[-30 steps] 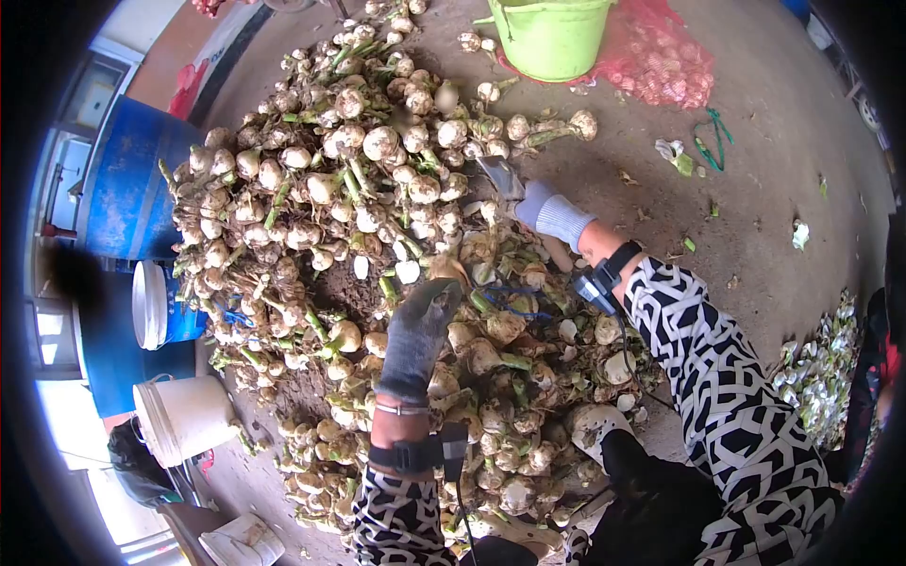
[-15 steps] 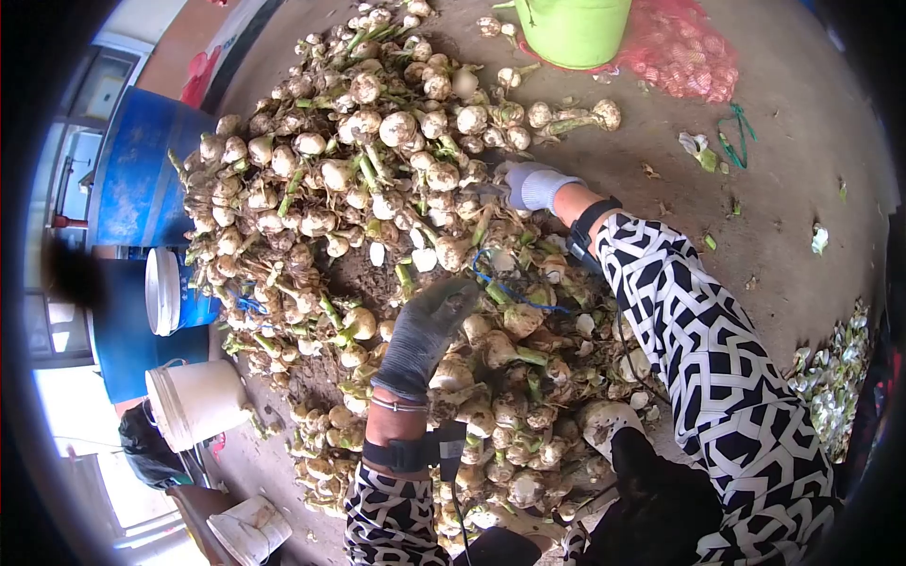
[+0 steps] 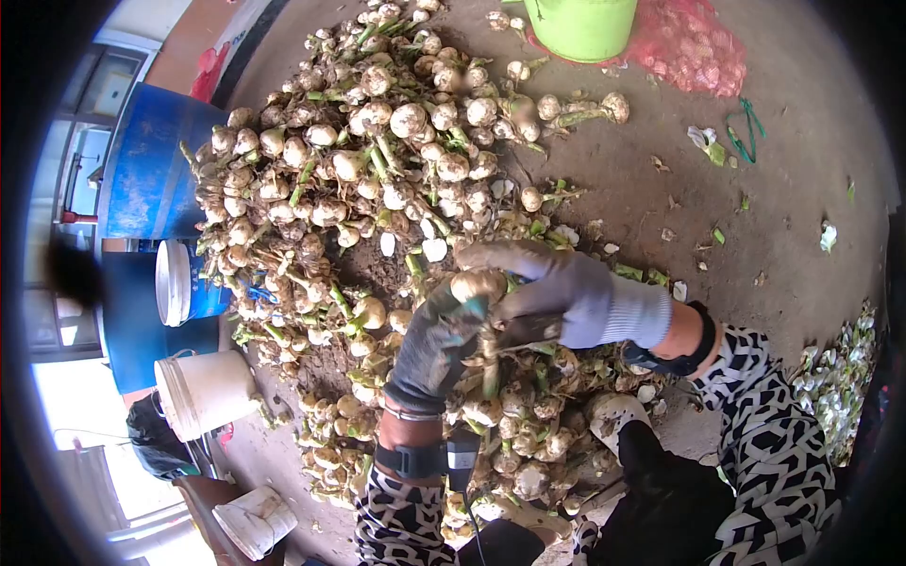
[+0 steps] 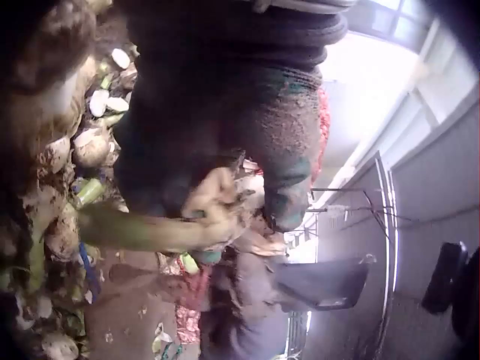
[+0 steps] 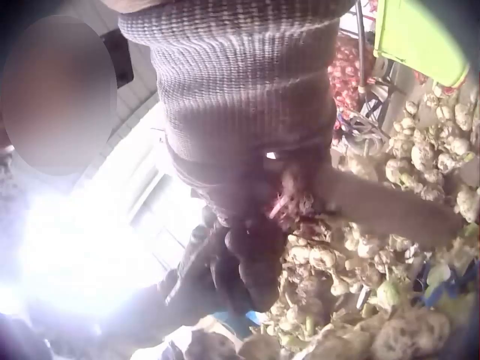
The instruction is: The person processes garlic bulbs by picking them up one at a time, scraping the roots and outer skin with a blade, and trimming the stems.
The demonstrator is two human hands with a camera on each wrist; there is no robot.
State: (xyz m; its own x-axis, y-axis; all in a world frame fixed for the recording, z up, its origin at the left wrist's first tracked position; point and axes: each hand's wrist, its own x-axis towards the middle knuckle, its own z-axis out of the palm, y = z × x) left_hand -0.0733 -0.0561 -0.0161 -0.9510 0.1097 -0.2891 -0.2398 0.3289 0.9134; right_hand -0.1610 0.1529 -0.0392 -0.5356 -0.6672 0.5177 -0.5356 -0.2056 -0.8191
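The left hand grips a soiled bulb above the pile; the right hand, close against it, grips a blade. Loose soil or a twisting stalk could cause slippage, bringing the edge onto the left hand.

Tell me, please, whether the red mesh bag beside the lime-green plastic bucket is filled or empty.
Filled: pale, rounded lumps show through the visible part of the red mesh bag beside the bucket.

Floor, right side: passage afforded between bulb heap and peelings; far edge obstructed by green bucket, left by blue barrel.
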